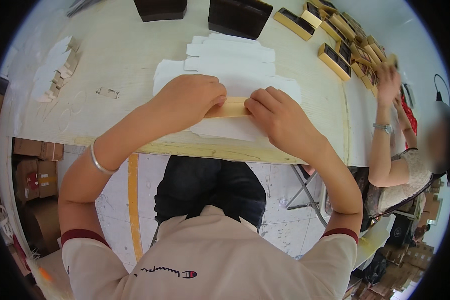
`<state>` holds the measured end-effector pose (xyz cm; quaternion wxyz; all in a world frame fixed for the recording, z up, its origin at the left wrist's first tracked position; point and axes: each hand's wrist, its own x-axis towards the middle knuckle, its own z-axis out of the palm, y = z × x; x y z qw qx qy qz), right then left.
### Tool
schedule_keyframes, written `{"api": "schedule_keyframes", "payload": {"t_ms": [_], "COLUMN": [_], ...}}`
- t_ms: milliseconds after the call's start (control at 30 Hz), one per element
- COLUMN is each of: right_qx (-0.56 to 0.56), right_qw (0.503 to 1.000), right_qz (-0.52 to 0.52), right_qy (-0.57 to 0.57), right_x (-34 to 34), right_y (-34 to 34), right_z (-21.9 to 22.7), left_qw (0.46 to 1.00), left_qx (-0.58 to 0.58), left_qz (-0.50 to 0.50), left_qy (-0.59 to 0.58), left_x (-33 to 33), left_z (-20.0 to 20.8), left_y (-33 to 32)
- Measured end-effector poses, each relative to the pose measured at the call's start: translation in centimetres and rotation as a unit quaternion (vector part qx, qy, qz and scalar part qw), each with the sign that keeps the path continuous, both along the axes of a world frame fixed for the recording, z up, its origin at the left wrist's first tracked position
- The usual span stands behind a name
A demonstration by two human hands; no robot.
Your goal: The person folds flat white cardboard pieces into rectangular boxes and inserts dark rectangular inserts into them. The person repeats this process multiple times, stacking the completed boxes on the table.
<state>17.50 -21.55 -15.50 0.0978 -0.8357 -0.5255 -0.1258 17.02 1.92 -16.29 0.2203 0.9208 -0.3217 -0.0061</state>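
Observation:
Between my hands lies a gold cardboard piece point(230, 108), long and narrow, near the table's front edge. My left hand point(192, 101) has its fingers curled onto the left end of this piece. At the other end, my right hand point(275, 111) grips it with bent fingers; the fingertips are partly hidden. Under and behind the gold piece, flat white box blanks point(230, 64) are spread in a loose stack with their flaps showing.
Two dark brown blocks point(240, 19) stand at the back. Several gold boxes point(335, 61) with dark insides are heaped at the back right, where a co-worker's hand point(388, 82) reaches. Folded white card pieces point(57, 70) lie at the left. Brown cartons point(40, 175) sit below the table.

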Motion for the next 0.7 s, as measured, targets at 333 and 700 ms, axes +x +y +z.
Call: {"api": "schedule_keyframes", "payload": {"t_ms": [333,700], "right_qx": [0.053,0.266], "right_qw": [0.954,0.941], "right_qz": [-0.094,-0.183], "right_qy": [0.279,0.100], "right_x": [3.6,-0.9], "right_y": [0.8,1.2], "right_z": [0.5,6.2], "left_qw": [0.998,0.961], "left_qx": [0.031,-0.242], "left_qz": [0.037,0.131], "left_qy": [-0.038,-0.019], "left_x": [1.6,-5.0], "left_z": [0.0,5.1], "left_y": [-1.2,-0.2]}}
